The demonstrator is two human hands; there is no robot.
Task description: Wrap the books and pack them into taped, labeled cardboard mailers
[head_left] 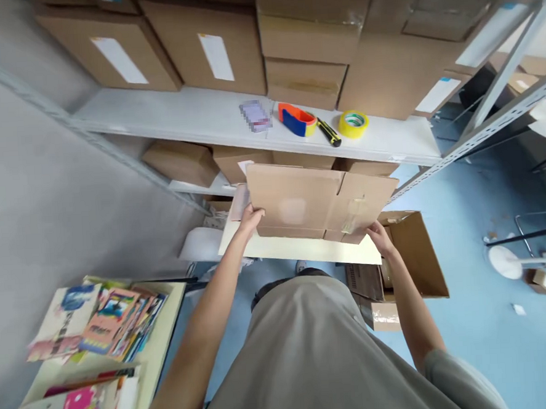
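Note:
A flattened cardboard box (295,200) is held up between my two hands, tilted above a narrow cream table (303,247). My left hand (251,218) grips its left edge, thumb on the near face. At the lower right corner, my right hand (379,238) is closed on the cardboard. Creases and a slot divide the sheet, and a strip of clear tape (354,217) shows on its right part. On the shelf beyond lie a tape dispenser ring in orange and blue (297,120), a box cutter (328,133) and a yellow tape roll (353,124).
Closed cartons (217,53) fill the metal shelf (156,110) ahead. An open carton (417,251) stands on the blue floor at right. Books (111,319) are stacked on a side table at left. A metal upright (490,132) rises at the shelf's right end.

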